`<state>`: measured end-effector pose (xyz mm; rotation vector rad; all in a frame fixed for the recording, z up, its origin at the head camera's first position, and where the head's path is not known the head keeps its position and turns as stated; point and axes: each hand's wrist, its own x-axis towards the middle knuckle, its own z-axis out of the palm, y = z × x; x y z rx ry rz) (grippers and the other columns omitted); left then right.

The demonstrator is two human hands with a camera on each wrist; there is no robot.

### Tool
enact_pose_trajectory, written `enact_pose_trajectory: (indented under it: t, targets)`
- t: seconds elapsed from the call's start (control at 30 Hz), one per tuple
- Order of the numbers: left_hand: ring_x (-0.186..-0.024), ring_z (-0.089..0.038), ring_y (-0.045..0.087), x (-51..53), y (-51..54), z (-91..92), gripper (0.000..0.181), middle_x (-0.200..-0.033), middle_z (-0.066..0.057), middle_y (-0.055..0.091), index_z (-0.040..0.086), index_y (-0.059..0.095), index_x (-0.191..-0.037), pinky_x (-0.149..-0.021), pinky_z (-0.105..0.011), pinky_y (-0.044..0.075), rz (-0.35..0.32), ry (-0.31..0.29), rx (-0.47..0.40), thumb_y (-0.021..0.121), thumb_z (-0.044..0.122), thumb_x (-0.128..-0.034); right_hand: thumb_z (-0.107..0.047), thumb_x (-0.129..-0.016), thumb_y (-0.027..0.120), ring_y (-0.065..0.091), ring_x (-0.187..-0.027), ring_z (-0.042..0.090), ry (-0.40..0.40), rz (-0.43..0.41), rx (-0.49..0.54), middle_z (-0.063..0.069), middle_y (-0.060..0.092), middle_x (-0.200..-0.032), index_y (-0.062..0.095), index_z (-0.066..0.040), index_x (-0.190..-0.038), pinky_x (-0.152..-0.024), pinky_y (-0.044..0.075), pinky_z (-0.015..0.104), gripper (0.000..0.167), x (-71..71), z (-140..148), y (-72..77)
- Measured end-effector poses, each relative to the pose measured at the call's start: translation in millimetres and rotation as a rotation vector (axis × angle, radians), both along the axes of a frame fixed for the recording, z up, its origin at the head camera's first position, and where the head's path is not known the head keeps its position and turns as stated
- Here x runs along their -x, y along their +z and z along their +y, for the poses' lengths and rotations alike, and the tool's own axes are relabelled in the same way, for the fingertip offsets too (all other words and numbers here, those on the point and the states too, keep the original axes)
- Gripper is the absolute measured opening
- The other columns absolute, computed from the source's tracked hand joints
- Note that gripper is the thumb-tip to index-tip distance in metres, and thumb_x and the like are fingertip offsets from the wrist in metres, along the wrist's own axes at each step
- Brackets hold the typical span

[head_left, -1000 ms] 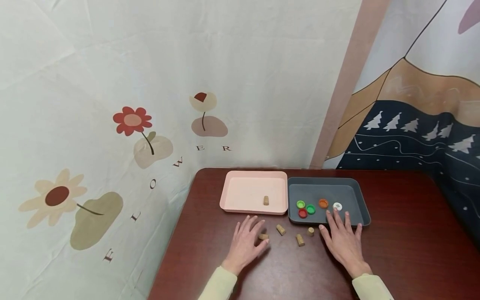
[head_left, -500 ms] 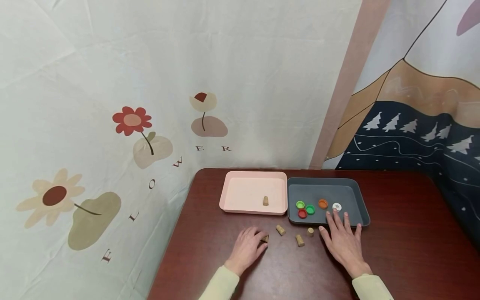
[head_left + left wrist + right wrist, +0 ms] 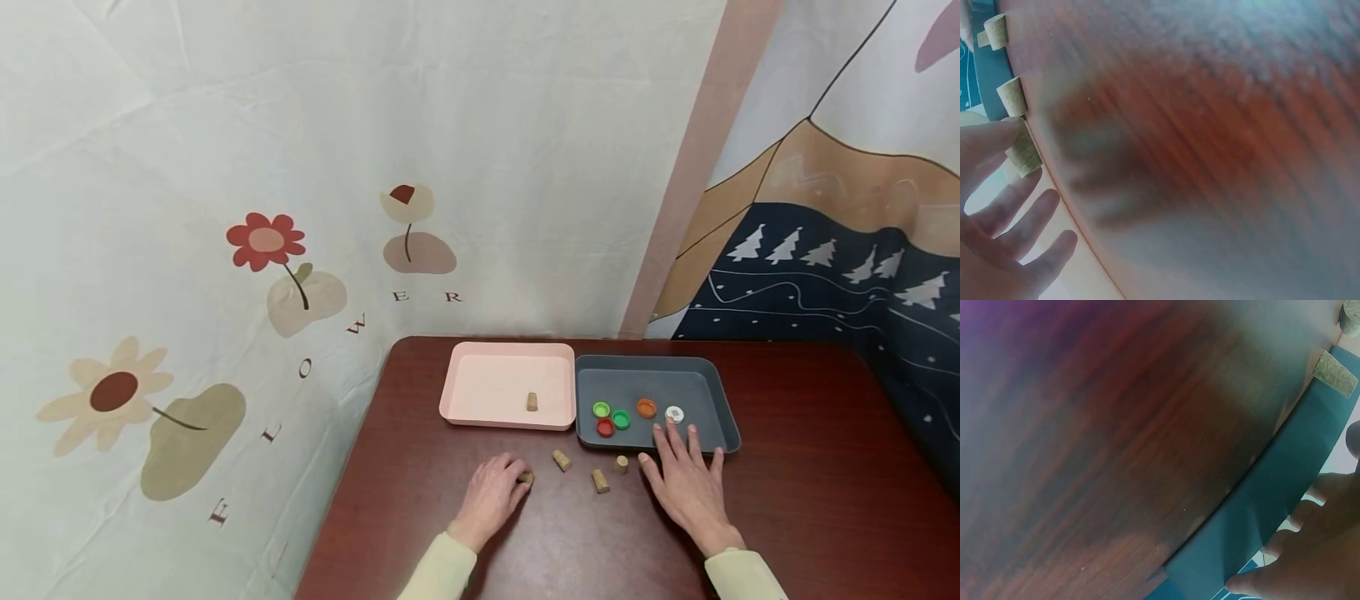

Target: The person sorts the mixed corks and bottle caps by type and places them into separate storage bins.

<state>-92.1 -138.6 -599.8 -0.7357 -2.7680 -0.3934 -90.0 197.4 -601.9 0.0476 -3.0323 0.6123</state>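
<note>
My left hand [image 3: 489, 493] pinches a cork [image 3: 527, 478] on the table in front of the pink tray [image 3: 487, 419]. In the left wrist view that cork [image 3: 1025, 153] sits between thumb and forefinger, while the other fingers spread apart. Flat and spread, my right hand [image 3: 690, 492] lies over the front edge of the dark grey tray [image 3: 708, 379], its fingertips close to a white cap [image 3: 674, 414]. Between the hands are a cork [image 3: 562, 460] lying tilted, another cork [image 3: 600, 481] and an upright cork [image 3: 622, 464]. One more cork [image 3: 532, 402] is inside the pink tray.
The grey tray also holds a light green cap [image 3: 602, 409], a green cap [image 3: 621, 419], a red cap [image 3: 605, 427] and an orange cap [image 3: 647, 407]. Both trays stand side by side on the dark red table [image 3: 817, 467]. A printed cloth [image 3: 525, 208] hangs behind.
My left hand has drawn back slightly, and its fingers have gone from spread above the cork to curled round it. The right hand stays put.
</note>
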Motion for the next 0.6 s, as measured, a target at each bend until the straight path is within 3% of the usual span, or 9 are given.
enact_pose_trajectory:
  t: [0.23,0.47,0.6]
  targets:
    - [-0.096,-0.019,0.068,-0.2,5.7,-5.8,0.024,-0.108,0.000,0.069,0.016,0.073,-0.109,-0.082,-0.042,0.057,0.042,0.036,-0.056,0.083,0.021,-0.0876,-0.052,-0.108,0.043,0.013,-0.152,0.053,-0.001,0.007,-0.001,0.025,0.026,-0.166,0.040,0.000,-0.157,-0.111,0.003,0.081,0.072,-0.1,0,-0.5]
    - [-0.101,-0.020,0.068,0.9,14.7,-13.6,0.023,-0.112,0.002,0.068,0.018,0.073,-0.112,-0.083,-0.045,0.056,-0.010,0.099,-0.174,0.081,0.021,-0.0905,-0.052,-0.108,0.044,0.012,-0.152,0.053,0.001,-0.009,-0.003,0.025,0.025,-0.167,0.039,0.001,-0.157,-0.110,0.001,0.081,0.072,-1.1,0,-0.3]
    - [-0.101,-0.020,0.068,5.1,19.1,-19.3,0.024,-0.112,0.003,0.067,0.020,0.072,-0.110,-0.083,-0.046,0.056,-0.002,0.131,-0.257,0.083,0.018,-0.0885,-0.050,-0.108,0.046,0.012,-0.152,0.054,0.002,-0.013,-0.001,0.026,0.024,-0.167,0.039,0.001,-0.157,-0.110,0.001,0.081,0.071,-1.2,-1,0.7]
